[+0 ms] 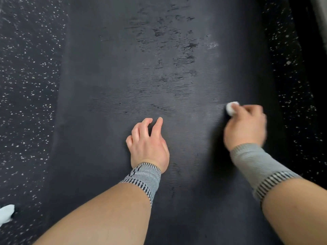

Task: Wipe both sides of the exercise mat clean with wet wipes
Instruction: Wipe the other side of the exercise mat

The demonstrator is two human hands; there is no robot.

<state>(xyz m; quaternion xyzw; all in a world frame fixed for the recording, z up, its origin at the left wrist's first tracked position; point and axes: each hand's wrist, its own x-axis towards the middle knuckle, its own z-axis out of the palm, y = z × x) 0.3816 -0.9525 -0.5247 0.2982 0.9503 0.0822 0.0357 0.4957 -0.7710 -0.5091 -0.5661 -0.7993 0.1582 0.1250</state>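
The right hand (245, 127) has its fingers curled tight around a small wadded wet wipe (232, 108), a white, soft-looking ball that pokes out past the fingertips and presses onto the exercise mat (109, 71) near the mat's right edge. The hand is slightly blurred, knuckles up, wrist bent so the back of the hand faces the camera. A grey ribbed knit wrist sleeve (251, 163) with a black-and-white striped band covers that wrist, and the bare forearm runs off to the lower right.

The left hand (147, 144) holds nothing: its fingers are spread and loosely arched, the fingertips touching the mat near its middle, the palm lifted off the surface. Its wrist wears a shorter wrist band (143, 177) of grey-and-white patterned knit with a striped edge.

The mat lies flat and lengthwise away from the viewer, matte black, with fine wavy ridges across it. Ahead of the hands, the ridges show darker, shiny wet patches (169, 41) in broken streaks, with a pale glint at their right side. On both sides of the mat is a black rubber floor (26, 68) flecked with small white specks. At the lower left edge of the view, a white fabric object (6, 213) sits on the floor, partly cut off
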